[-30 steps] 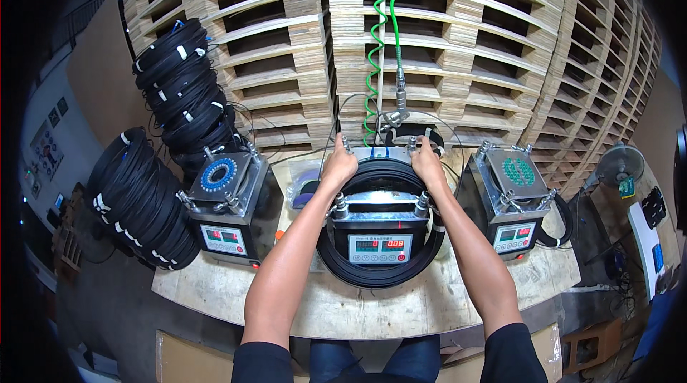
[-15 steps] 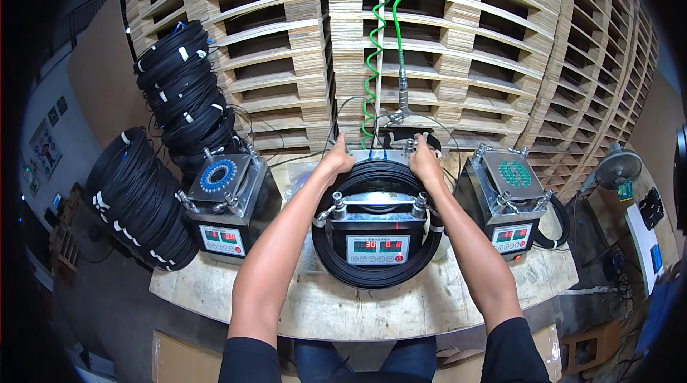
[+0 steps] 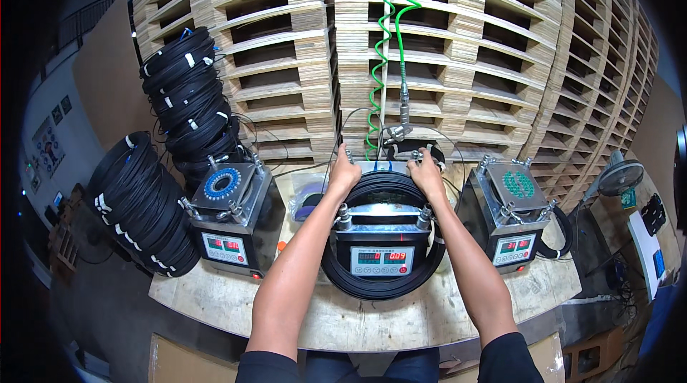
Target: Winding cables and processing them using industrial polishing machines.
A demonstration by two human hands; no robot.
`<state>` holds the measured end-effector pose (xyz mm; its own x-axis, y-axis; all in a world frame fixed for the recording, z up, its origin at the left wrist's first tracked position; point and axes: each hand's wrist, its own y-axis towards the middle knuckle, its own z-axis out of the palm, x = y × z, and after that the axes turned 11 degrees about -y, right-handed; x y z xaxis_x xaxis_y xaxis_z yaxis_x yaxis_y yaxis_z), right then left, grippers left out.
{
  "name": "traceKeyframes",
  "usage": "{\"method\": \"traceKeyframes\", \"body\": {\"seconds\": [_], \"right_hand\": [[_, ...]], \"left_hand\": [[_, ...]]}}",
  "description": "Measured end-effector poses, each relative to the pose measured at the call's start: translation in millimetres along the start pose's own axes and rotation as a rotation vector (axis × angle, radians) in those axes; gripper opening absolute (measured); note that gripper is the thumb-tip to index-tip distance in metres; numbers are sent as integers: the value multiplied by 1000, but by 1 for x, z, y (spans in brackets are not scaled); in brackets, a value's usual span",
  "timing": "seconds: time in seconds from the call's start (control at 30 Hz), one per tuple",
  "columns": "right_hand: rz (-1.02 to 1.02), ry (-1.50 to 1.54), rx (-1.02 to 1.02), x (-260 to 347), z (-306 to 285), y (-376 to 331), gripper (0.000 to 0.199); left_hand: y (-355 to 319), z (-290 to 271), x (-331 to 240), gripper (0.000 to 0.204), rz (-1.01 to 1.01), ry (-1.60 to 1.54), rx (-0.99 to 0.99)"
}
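In the middle of the bench stands a black benchtop machine (image 3: 383, 238) with a lit red-digit display and a metal top plate. A coil of black cable (image 3: 378, 288) hangs around it, looping over its top and down its front. My left hand (image 3: 345, 172) is closed around the metal clamp post at the machine's far left corner. At the far right corner my right hand (image 3: 427, 174) is closed on the matching post (image 3: 416, 156). Both front corner clamps (image 3: 343, 219) stand untouched. My forearms flank the coil, and the fingertips are partly hidden.
Similar machines stand left (image 3: 232, 222), with a blue ring on top, and right (image 3: 508, 222), with green pieces. Stacked cable coils (image 3: 143, 204) rise at the left. A green coiled air hose (image 3: 402, 40) with a metal nozzle hangs behind. Wooden pallets (image 3: 272, 61) back the bench; a fan (image 3: 619, 177) stands right.
Both hands have curled more closely around the rear posts. The middle machine's display digits have changed. The whole view has shifted slightly, moving the scene a little lower.
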<state>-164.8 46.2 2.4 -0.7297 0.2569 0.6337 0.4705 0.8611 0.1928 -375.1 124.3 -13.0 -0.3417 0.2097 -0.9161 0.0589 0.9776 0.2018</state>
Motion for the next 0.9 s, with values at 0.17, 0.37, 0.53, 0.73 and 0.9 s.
{"method": "traceKeyframes", "body": {"seconds": [0.17,0.37,0.53,0.73,0.9], "right_hand": [[3,0,18,-12,-2,7,65],[-19,-2,25,-12,-3,7,64],[-47,24,17,-16,-3,5,63],[-57,19,71,-8,-7,1,61],[-121,-20,21,-28,7,16,66]], "left_hand": [[-5,3,-18,76,-88,-17,103],[-25,-1,-49,89,-201,161,93],[-12,6,-28,83,-142,88,91],[7,11,6,72,-22,46,77],[2,11,-5,74,-66,32,96]]}}
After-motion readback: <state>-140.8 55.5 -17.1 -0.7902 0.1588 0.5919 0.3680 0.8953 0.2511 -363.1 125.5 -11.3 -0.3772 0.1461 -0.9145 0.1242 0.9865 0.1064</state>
